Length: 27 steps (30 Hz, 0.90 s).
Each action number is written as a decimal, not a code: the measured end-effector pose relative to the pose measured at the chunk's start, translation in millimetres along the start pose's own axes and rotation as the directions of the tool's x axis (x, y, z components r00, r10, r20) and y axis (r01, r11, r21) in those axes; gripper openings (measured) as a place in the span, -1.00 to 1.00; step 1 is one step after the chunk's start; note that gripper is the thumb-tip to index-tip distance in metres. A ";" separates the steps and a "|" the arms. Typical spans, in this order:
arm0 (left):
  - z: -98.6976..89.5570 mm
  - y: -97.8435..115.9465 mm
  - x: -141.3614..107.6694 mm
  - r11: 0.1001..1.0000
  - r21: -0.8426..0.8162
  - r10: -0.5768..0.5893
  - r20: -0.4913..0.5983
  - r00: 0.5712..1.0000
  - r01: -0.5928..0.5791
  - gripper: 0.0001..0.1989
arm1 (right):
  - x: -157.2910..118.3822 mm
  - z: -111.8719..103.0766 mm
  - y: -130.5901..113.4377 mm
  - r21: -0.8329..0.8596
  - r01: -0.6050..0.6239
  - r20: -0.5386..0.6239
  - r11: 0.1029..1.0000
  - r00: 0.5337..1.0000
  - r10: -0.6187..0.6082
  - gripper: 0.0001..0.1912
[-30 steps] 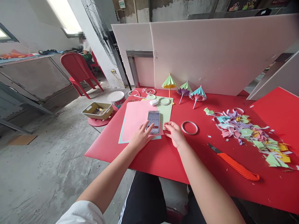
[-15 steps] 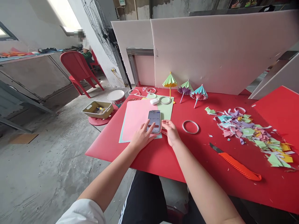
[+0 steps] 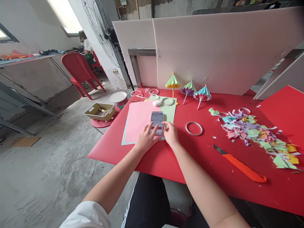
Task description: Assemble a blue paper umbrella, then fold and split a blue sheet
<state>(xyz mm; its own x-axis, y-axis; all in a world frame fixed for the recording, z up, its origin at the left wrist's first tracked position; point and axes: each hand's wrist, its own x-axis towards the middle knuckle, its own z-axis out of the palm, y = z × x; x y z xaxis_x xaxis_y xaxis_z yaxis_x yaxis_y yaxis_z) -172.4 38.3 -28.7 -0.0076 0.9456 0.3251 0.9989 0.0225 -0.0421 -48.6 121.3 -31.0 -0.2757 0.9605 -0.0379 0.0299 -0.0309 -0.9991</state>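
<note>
A phone (image 3: 157,122) with a lit timer screen lies on a pink paper sheet (image 3: 138,119) on the red table (image 3: 190,152). My left hand (image 3: 146,139) rests on the phone's lower left corner, fingers spread. My right hand (image 3: 170,134) touches the phone's lower right edge, fingers curled loosely. Neither hand lifts the phone. A green sheet (image 3: 170,111) lies under and to the right of the pink one.
A metal ring (image 3: 194,128) lies right of my hands. An orange utility knife (image 3: 240,164) lies at front right. Coloured paper scraps (image 3: 258,133) pile at the right. Three paper umbrellas (image 3: 187,89) stand by the white board (image 3: 225,50). A white case (image 3: 156,103), red chair (image 3: 79,71) and a seated person (image 3: 86,47) are also there.
My right hand has slid left from the bare table onto the phone's right edge. My left hand stays on the phone.
</note>
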 end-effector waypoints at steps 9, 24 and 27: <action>2.5 5.4 2.1 0.997 -0.011 -0.080 -0.034 0.996 0.079 -0.40 | 2.8 5.0 -3.9 0.217 -0.108 0.013 0.970 0.994 0.107 -0.67; 9.8 7.1 1.8 0.990 -0.032 -0.140 -0.169 0.976 0.136 -0.52 | 17.8 -56.7 -12.7 0.465 -0.208 -0.011 0.861 0.971 0.241 -0.81; 8.3 9.7 1.4 0.993 -0.009 -0.117 -0.207 0.971 0.118 -0.47 | 19.2 -52.1 -13.4 0.502 -0.223 0.002 0.836 0.967 0.257 -0.81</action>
<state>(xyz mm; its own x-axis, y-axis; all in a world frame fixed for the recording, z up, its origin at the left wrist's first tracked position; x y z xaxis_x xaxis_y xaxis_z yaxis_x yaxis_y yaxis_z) -163.1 42.5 -36.4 -0.1144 0.8489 0.5160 0.9914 0.1304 0.0053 -4.3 154.6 -17.3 -0.2609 0.9198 -0.2930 -0.3958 -0.3787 -0.8366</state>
